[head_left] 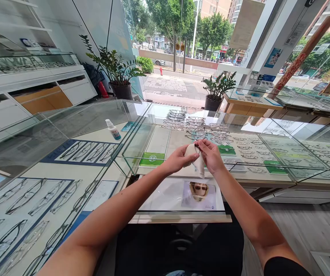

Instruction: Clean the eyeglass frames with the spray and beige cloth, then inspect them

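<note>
Over the glass counter, my two hands meet in front of me. My left hand [179, 158] is closed with a pale cleaning cloth [200, 168] pinched between thumb and fingers; the cloth's end hangs down. Close against it, my right hand [212, 155] is closed, its fingertips pinching the thin dark rim of eyeglasses [197, 147] that the cloth partly wraps. Most of the eyeglasses are hidden by cloth and fingers. Below the hands lies a printed picture card [198, 195] showing a face with sunglasses.
A white spray bottle [113, 129] stands on the counter at left. Glass display cases [133, 153] hold rows of eyeglasses, with more frames on trays [79, 151] at left. Potted plants [121, 90] stand by the doorway. A wooden edge [179, 219] runs nearest my body.
</note>
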`<state>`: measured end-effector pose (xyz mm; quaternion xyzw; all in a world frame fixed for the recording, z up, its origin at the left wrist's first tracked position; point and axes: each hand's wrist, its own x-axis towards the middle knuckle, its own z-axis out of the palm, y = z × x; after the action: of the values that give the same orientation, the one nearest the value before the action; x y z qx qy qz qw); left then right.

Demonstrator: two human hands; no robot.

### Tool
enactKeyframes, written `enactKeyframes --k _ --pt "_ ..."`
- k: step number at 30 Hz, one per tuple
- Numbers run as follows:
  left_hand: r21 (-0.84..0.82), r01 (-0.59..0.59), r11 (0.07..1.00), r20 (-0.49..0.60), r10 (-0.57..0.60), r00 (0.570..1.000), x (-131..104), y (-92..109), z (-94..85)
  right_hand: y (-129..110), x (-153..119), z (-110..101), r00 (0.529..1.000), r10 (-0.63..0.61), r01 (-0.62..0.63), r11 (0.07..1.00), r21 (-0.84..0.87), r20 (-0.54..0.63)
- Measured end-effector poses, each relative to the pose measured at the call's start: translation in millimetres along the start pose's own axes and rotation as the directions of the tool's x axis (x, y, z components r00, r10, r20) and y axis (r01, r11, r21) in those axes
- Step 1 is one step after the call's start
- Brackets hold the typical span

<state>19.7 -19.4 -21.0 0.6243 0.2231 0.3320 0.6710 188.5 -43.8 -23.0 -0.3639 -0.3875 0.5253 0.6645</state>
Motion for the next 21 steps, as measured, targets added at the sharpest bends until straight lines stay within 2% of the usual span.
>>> enactKeyframes --k 5,10,17,21 --pt "0.022 -0.082 0.996 -0.066 0.084 0.994 4 -9 0.3 5 -2 2 0.999 -0.042 0.042 0.999 -0.032 0.012" --pt "0.024 -0.116 0.993 -0.147 0.118 0.982 8 -19 1.3 6 -5 4 0.998 -0.052 0.054 0.997 -0.049 0.035" --pt "0.066 -0.149 0.987 -0.29 0.161 0.943 9 -20 3.0 7 -6 4 0.992 -0.063 0.071 0.995 -0.073 0.109" --pt "0.064 -0.15 0.987 -0.26 0.162 0.952 9 -19 2.8 4 -7 4 0.995 -0.052 0.057 0.997 -0.051 0.089"
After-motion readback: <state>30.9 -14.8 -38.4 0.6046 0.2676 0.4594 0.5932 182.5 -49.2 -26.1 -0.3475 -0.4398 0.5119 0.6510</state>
